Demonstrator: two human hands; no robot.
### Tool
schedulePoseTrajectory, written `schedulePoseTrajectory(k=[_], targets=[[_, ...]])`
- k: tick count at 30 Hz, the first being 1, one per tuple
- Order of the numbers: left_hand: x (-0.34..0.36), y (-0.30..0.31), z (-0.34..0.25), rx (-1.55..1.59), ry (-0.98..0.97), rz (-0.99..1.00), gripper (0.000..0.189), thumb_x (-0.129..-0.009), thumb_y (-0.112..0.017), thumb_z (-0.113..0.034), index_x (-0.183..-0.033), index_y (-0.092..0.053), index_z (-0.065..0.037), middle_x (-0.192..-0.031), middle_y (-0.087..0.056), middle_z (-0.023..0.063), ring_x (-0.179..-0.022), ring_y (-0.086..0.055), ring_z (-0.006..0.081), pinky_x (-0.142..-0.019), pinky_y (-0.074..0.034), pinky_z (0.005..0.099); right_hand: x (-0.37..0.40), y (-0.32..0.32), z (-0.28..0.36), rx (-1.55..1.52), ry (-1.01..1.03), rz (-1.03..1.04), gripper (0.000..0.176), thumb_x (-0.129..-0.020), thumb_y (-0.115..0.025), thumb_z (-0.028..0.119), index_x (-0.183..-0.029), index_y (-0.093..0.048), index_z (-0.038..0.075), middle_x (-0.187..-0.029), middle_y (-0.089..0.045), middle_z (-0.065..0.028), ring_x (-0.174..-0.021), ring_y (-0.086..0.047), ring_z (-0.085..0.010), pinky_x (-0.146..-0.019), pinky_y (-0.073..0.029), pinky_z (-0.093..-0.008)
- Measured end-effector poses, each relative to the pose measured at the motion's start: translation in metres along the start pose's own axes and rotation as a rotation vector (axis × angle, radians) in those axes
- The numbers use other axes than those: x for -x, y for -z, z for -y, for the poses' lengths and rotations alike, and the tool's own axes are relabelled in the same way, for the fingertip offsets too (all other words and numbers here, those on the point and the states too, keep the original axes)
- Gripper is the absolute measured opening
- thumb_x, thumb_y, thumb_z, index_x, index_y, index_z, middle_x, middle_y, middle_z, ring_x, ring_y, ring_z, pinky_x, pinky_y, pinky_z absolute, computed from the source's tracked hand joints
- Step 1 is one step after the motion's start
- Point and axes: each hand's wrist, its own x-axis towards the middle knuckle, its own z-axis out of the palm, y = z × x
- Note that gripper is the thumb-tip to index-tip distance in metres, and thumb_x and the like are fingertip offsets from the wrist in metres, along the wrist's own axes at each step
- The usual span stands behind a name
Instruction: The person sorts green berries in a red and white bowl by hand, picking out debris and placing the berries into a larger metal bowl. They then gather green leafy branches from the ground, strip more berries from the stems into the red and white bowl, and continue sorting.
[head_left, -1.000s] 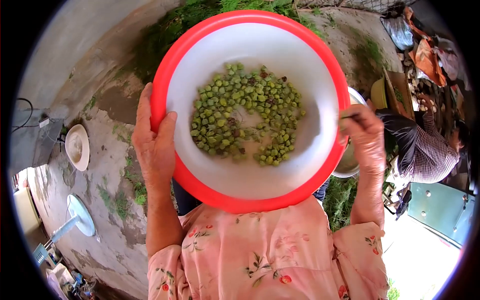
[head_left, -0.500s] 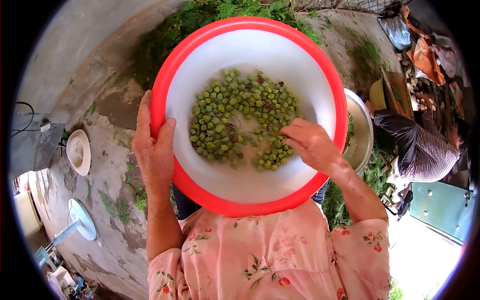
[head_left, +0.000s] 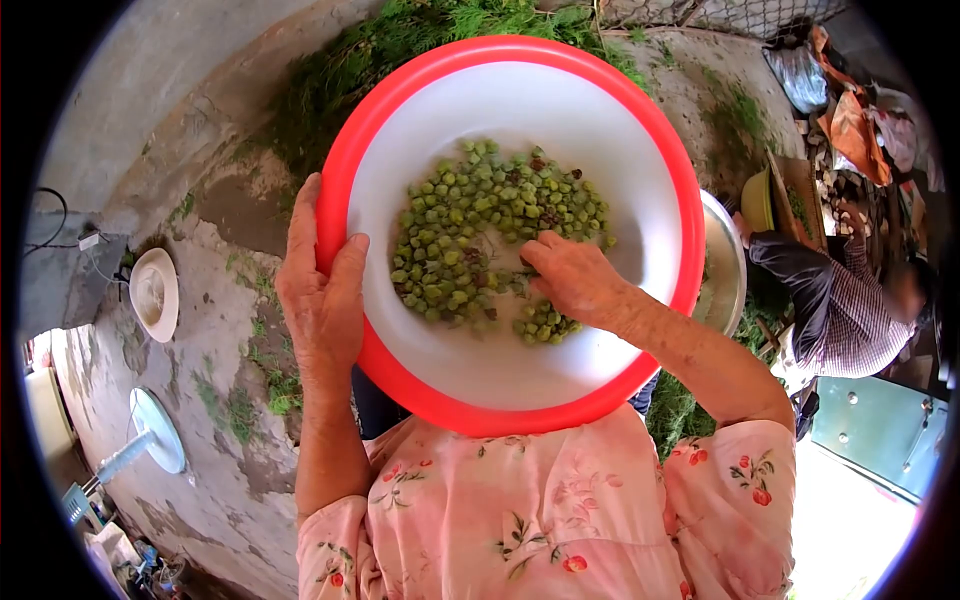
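A large white basin [head_left: 420,352] with a wide red rim is tilted towards me in front of my body. My left hand [head_left: 322,290] grips its left rim, thumb on the inside and fingers round the outside. Small green seed cones [head_left: 440,262] lie heaped in an uneven ring on the basin's floor, with a few brown ones among them. My right hand [head_left: 572,278] reaches over the right rim into the heap, its fingers curled together near the bare patch in the middle. Whatever lies between those fingertips is hidden.
A metal basin [head_left: 728,265] sits partly behind the red rim at right. Farther right, a person [head_left: 845,300] in a checked shirt sits by a yellow-green bowl [head_left: 758,200]. Cut green branches [head_left: 340,95] lie beyond. A hat [head_left: 154,294] and a fan [head_left: 160,430] are at left.
My right hand has moved left and slightly up, from the right side of the cones towards their middle. My left hand keeps its hold as the basin shifts slightly right in view.
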Motion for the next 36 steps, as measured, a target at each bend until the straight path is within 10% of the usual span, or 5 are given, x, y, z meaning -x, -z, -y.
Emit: schedulePoseTrajectory(k=[8,14,21,36], targets=[[0.000,0.001,0.003,0.004,0.001,0.007,0.055,-0.084,-0.057,-0.002,-0.136,-0.041,0.000,-0.127,-0.055,0.0182,-0.112,-0.056,0.0227,-0.096,-0.042,0.0326,0.008,0.012,-0.009,-0.054,0.000,-0.200,0.016,-0.078,-0.055,0.003,-0.093,-0.055,0.006,-0.094,-0.055,-0.0142,-0.085,-0.059,-0.0363,-0.072,-0.050,-0.0446],[0.000,0.000,-0.001,0.017,0.012,0.004,0.055,-0.083,-0.057,-0.002,-0.136,-0.041,0.000,-0.123,-0.057,0.0181,-0.108,-0.058,0.0229,-0.094,-0.043,0.0323,0.000,-0.003,-0.005,0.120,0.024,0.026,0.027,-0.073,-0.064,0.001,-0.098,-0.056,0.006,-0.090,-0.052,-0.0101,-0.081,-0.058,-0.0325,-0.065,-0.048,-0.0418],[0.000,0.000,0.001,0.016,-0.006,-0.012,0.055,-0.084,-0.056,-0.001,-0.136,-0.041,0.001,-0.125,-0.056,0.0184,-0.110,-0.057,0.0224,-0.095,-0.043,0.0319,0.003,0.019,-0.009,0.132,-0.090,-0.360,0.027,-0.070,-0.067,0.000,-0.095,-0.057,0.007,-0.092,-0.054,-0.0086,-0.083,-0.059,-0.0302,-0.067,-0.049,-0.0396],[0.001,0.000,-0.003,0.055,0.045,0.007,0.055,-0.084,-0.055,0.000,-0.137,-0.041,0.000,-0.130,-0.052,0.0150,-0.115,-0.052,0.0194,-0.098,-0.040,0.0305,-0.003,-0.021,0.000,0.353,0.017,0.039,0.006,-0.071,-0.060,0.003,-0.076,-0.056,0.004,-0.086,-0.051,-0.0110,-0.079,-0.059,-0.0287,-0.063,-0.051,-0.0398]])
